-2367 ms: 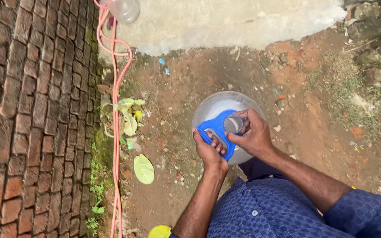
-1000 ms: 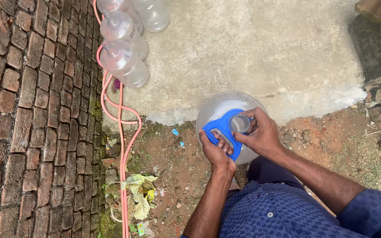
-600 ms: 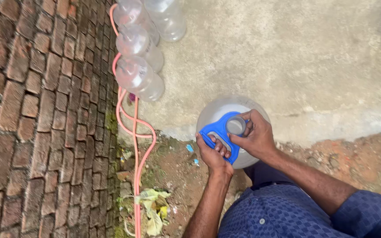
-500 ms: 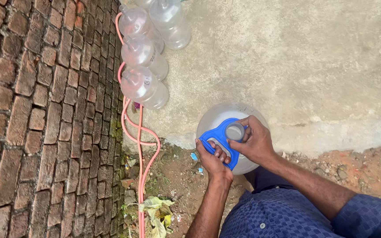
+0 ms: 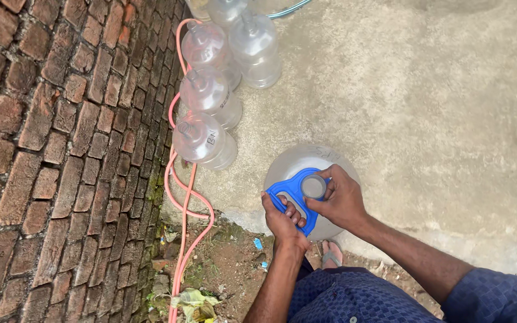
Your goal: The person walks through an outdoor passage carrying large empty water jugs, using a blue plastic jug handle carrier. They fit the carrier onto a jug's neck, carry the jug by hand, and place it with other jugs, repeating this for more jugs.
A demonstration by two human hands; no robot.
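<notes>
Right, head view only, looking straight down. Jug (image 5: 306, 164), big and clear, was held upright in front of the person, hanging over the edge of the concrete slab (image 5: 426, 107) where it met the dirt (image 5: 234, 263). Blue handle (image 5: 288, 194) ringed the neck; cap (image 5: 313, 186) sat on the mouth.

Left hand (image 5: 282, 218): grip closed around the blue handle, fingers curled through its loop from below. Right hand (image 5: 342, 200): grip pinching the cap, thumb and fingertips wrapped round its rim, palm over the jug shoulder. Both forearms came in from the bottom of the frame, blue patterned cloth (image 5: 354, 299) beneath them. One sandalled foot (image 5: 331, 254) showed just under the jug, on the dirt.

Surroundings: a double row of similar clear jugs (image 5: 204, 140) stood on the slab to the upper left, running up to the top edge, well apart from the held one. Pink hose (image 5: 186, 197) snaked along the gap between slab and brick wall (image 5: 49, 149), passing just beside those jugs and down into the dirt. Wilted leaves (image 5: 195, 302) and small blue scraps (image 5: 258, 243) lay on the ground near the hose's lower end.
</notes>
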